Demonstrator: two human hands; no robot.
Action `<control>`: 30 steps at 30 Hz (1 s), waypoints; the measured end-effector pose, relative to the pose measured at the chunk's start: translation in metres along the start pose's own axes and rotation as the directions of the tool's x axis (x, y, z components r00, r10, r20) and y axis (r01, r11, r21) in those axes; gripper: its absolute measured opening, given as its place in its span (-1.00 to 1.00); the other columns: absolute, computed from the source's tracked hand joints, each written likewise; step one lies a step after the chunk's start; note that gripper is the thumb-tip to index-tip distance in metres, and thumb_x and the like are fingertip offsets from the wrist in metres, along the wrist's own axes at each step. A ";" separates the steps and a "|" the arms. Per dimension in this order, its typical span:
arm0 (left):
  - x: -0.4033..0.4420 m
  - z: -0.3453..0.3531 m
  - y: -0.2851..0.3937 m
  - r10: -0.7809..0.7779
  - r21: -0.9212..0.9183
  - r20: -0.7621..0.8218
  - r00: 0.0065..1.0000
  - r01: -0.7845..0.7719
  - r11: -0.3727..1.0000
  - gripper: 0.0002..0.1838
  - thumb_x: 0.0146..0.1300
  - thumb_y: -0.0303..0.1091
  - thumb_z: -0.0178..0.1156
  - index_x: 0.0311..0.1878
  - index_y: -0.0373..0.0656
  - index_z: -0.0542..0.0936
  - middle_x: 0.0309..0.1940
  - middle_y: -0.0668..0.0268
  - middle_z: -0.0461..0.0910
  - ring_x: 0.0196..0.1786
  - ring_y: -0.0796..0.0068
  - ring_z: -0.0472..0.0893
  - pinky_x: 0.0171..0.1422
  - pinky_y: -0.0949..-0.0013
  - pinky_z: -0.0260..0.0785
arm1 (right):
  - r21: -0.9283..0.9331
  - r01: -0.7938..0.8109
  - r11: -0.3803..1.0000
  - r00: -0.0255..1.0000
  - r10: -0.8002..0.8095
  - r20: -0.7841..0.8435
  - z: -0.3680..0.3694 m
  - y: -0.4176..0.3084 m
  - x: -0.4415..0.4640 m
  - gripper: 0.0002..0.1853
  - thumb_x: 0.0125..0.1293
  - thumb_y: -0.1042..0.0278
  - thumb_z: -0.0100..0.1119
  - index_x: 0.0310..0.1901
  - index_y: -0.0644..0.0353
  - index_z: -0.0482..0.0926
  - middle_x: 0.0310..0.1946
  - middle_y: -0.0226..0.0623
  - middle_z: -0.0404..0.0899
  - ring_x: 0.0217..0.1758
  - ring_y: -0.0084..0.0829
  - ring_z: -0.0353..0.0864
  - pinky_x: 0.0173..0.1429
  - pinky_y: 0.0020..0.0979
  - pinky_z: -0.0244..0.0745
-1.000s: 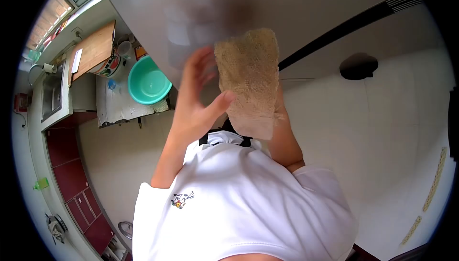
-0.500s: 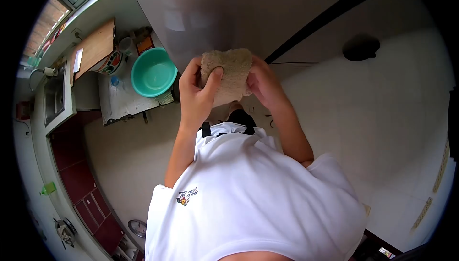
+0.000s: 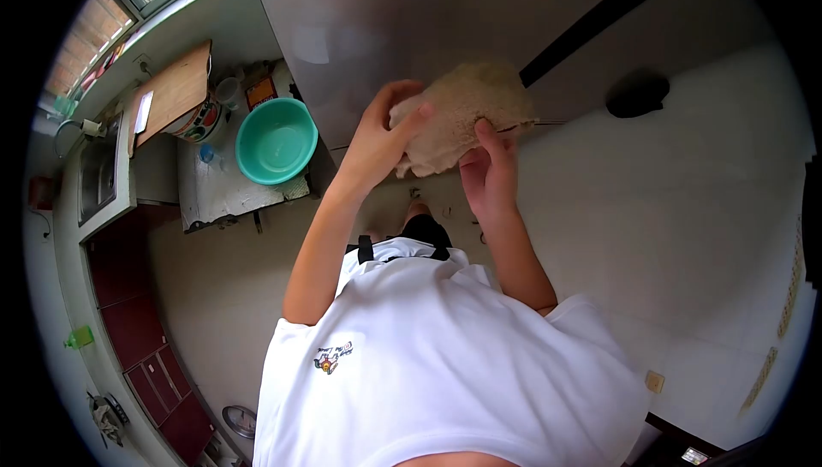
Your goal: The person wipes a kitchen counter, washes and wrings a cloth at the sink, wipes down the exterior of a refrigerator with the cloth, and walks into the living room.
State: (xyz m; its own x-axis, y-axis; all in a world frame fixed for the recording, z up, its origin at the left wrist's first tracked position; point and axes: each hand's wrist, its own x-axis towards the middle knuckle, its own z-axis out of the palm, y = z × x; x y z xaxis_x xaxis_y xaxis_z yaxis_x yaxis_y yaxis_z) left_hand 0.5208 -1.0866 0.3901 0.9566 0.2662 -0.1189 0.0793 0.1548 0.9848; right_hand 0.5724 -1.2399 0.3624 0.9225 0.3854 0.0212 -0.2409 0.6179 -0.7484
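A beige, rough-textured cloth [image 3: 462, 112] is held up between both hands, partly folded, in front of a grey glossy panel [image 3: 360, 5]. My left hand [image 3: 387, 137] grips its left side, thumb on the near face and the other fingers mostly behind it. At the cloth's lower right edge, my right hand [image 3: 492, 167] pinches it between the thumb and fingers, some of which are hidden. The cloth's lower left edge hangs loose and looks uneven.
To the left, a turquoise basin [image 3: 276, 142] sits on a worn table [image 3: 205, 197], near a wooden board [image 3: 175, 95] over a patterned bucket [image 3: 204, 120]. Further left is a sink [image 3: 101, 172]. A dark round object [image 3: 638, 95] is at the right.
The cloth went from hanging long to folded small, and now is spread wider and tilted to the right. My right hand moved from behind it to its lower right edge.
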 end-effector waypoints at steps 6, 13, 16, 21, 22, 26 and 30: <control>0.011 0.006 -0.013 -0.066 -0.426 0.141 0.988 0.121 0.897 -0.50 0.23 -0.29 0.27 0.14 -0.36 0.41 0.03 0.18 0.52 0.08 0.43 0.53 0.16 0.35 0.39 | 0.207 -0.143 0.968 0.973 0.100 0.206 -0.013 -0.016 -0.001 -0.42 0.31 0.13 0.13 0.29 0.18 0.26 0.20 -0.26 0.38 0.32 -0.26 0.31 0.42 -0.18 0.14; 0.018 -0.018 -0.015 0.226 -0.567 0.227 0.947 -0.060 0.821 -0.58 0.12 -0.52 0.28 0.08 -0.27 0.45 0.00 0.21 0.55 0.10 0.43 0.54 0.19 0.34 0.39 | -0.043 -0.317 0.947 0.948 0.315 -0.042 -0.044 -0.034 0.007 -0.40 0.34 0.04 0.06 0.29 0.25 0.28 0.25 -0.20 0.35 0.35 -0.20 0.30 0.38 -0.10 0.23; 0.025 -0.007 -0.028 0.149 -0.658 0.252 0.956 0.057 0.751 -0.52 0.11 -0.52 0.29 0.12 -0.23 0.41 0.05 0.24 0.50 0.15 0.43 0.50 0.22 0.34 0.36 | -0.237 -0.315 0.919 0.888 0.373 0.267 -0.044 -0.028 0.008 -0.39 0.26 0.12 0.24 0.25 0.26 0.32 0.17 -0.24 0.44 0.25 -0.33 0.43 0.29 -0.24 0.37; 0.044 0.031 -0.082 0.243 -0.163 -0.134 0.961 -0.263 0.951 -0.52 0.20 -0.39 0.25 0.18 -0.21 0.38 0.09 0.24 0.45 0.19 0.39 0.45 0.28 0.30 0.29 | -0.041 -0.171 0.984 0.910 0.173 0.376 -0.047 -0.006 0.014 -0.49 0.24 0.27 0.29 0.17 0.27 0.39 0.08 -0.29 0.50 0.16 -0.42 0.48 0.25 -0.33 0.41; 0.041 0.027 -0.079 0.404 -0.006 -0.169 0.899 -0.411 0.912 -0.52 0.24 -0.36 0.22 0.21 -0.23 0.38 0.14 0.21 0.44 0.21 0.37 0.43 0.32 0.29 0.25 | -0.046 -0.174 0.984 0.907 0.179 0.380 -0.047 -0.007 0.015 -0.49 0.24 0.27 0.29 0.17 0.27 0.39 0.08 -0.29 0.50 0.16 -0.42 0.48 0.25 -0.33 0.41; 0.017 0.009 -0.054 0.349 -0.301 0.169 0.922 -0.289 0.909 -0.28 0.19 -0.20 0.27 0.36 -0.27 0.25 0.24 0.10 0.38 0.31 0.29 0.36 0.37 0.28 0.19 | -0.228 -0.065 0.971 0.945 0.134 0.299 -0.051 -0.017 0.013 -0.59 0.33 0.30 0.19 0.15 0.26 0.41 0.05 -0.31 0.51 0.09 -0.48 0.50 0.19 -0.40 0.42; -0.009 0.026 -0.047 0.260 -0.150 0.279 0.924 -0.225 0.963 -0.22 0.11 -0.16 0.32 0.34 -0.29 0.25 0.09 0.10 0.49 0.19 0.34 0.44 0.31 0.31 0.24 | -0.553 0.000 0.833 0.957 0.162 0.243 -0.035 -0.028 0.020 -0.69 0.39 0.36 0.07 0.11 0.26 0.45 0.02 -0.33 0.51 0.06 -0.50 0.50 0.14 -0.45 0.41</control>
State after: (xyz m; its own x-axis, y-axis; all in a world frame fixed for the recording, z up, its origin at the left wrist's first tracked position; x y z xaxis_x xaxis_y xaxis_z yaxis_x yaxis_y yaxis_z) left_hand 0.5156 -1.1213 0.3482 0.9832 0.0207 0.1816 -0.1814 0.2320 0.9557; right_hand 0.6078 -1.2731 0.3605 0.7702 0.6349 0.0602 -0.0342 0.1354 -0.9902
